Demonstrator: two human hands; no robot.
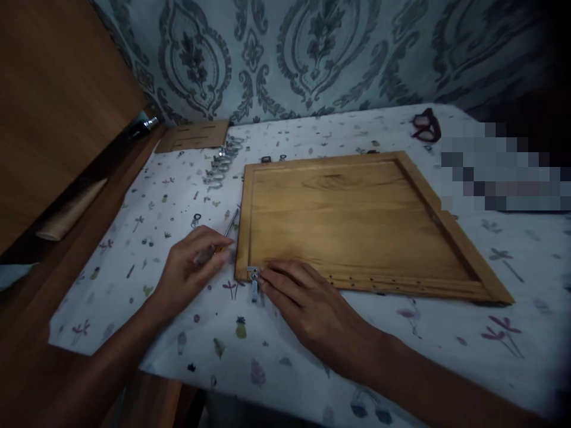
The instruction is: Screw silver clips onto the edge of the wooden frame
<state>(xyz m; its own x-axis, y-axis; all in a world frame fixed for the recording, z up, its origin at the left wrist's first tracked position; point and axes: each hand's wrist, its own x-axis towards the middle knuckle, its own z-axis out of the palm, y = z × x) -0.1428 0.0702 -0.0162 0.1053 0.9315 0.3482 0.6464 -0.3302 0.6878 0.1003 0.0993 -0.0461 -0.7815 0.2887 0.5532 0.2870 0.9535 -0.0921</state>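
A shallow wooden frame panel (357, 220) lies flat on a white patterned tablecloth (187, 178). My left hand (191, 267) rests on the cloth beside the panel's left edge, fingers closed round a screwdriver (229, 226) whose metal shaft points away from me. My right hand (303, 297) lies on the panel's near left corner, fingers stretched out and pressing next to a small metal hook fitting (254, 282) that hangs off the panel's front edge.
A row of several metal hooks (220, 163) lies at the back left beside a brown cardboard piece (194, 135). One loose metal ring fitting (195, 220) sits left of the panel. Dark red glasses (426, 126) lie at the back right. A wooden cabinet (53, 107) stands left.
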